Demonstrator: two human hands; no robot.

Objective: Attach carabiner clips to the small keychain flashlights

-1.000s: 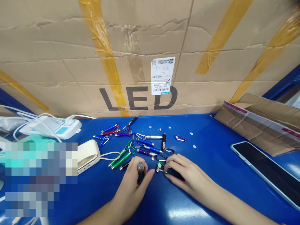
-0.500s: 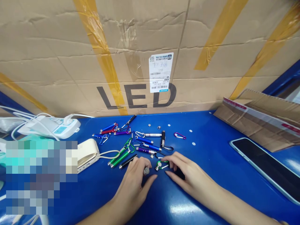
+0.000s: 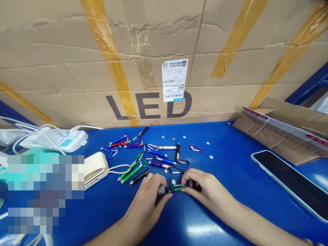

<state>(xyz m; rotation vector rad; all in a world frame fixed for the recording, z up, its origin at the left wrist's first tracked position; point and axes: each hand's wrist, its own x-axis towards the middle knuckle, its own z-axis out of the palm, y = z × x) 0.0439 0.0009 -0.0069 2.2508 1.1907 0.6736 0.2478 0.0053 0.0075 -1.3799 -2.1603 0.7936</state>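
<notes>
Two things are held: the left hand [image 3: 152, 193] grips a dark tube [image 3: 161, 190], silver end upward; the right hand [image 3: 202, 186] pinches a thin green carabiner [image 3: 180, 188], its length running left-to-right between both hands. Beyond lie coloured penlights [image 3: 131, 174].

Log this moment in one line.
left hand: holds metal-ended tube; right hand: pinches green carabiner; carabiner-tube: close, contact unclear; phone: on blue table
</notes>
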